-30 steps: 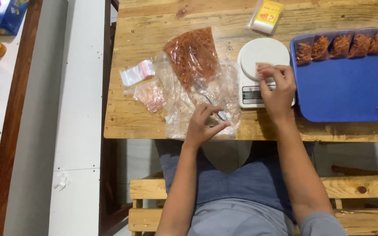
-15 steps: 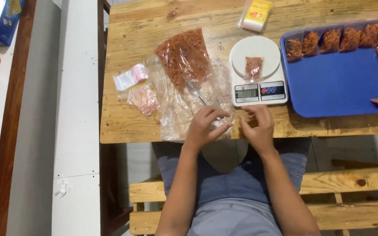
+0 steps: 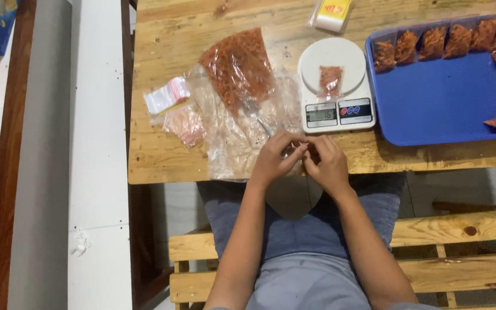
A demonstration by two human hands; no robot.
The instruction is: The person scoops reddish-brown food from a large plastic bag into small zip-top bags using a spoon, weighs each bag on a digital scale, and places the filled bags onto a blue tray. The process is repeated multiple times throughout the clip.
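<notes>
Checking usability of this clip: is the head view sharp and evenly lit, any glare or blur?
Head view: lighting soft and even, shadows faint; both hands, left hand and right hand, slightly soft; mild sheen on the plastic bag; scale display too small to read.

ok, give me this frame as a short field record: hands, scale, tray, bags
left hand: at the table's front edge, fingers pinching something small against the right hand; item not clear
right hand: fingertips meeting the left hand
big bag: clear plastic, red-orange flakes, on the wooden table
spoon: lying on the plastic
kitchen scale: white, one small filled packet on its pan
tray: blue, filled packets in a row along the far edge and down the right side
empty small bags: left of the big bag
</notes>
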